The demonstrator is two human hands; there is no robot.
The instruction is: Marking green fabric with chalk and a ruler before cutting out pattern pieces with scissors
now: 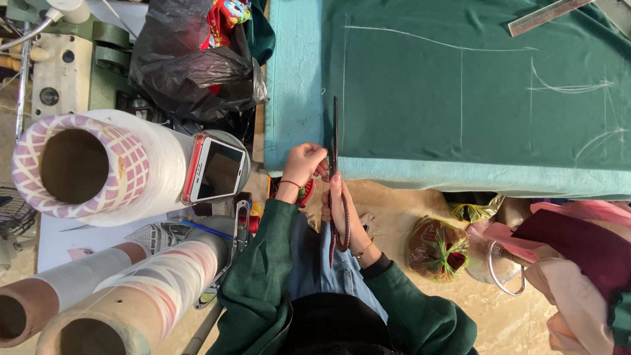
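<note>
My right hand (342, 217) is wrapped around the scissors (335, 171), which point up over the green cloth (460, 98). My left hand (303, 164) pinches the cloth's edge just beside the blades.

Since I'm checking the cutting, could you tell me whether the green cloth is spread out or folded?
Spread: the green cloth lies flat on the table, chalk lines showing, scissors at its edge.
</note>
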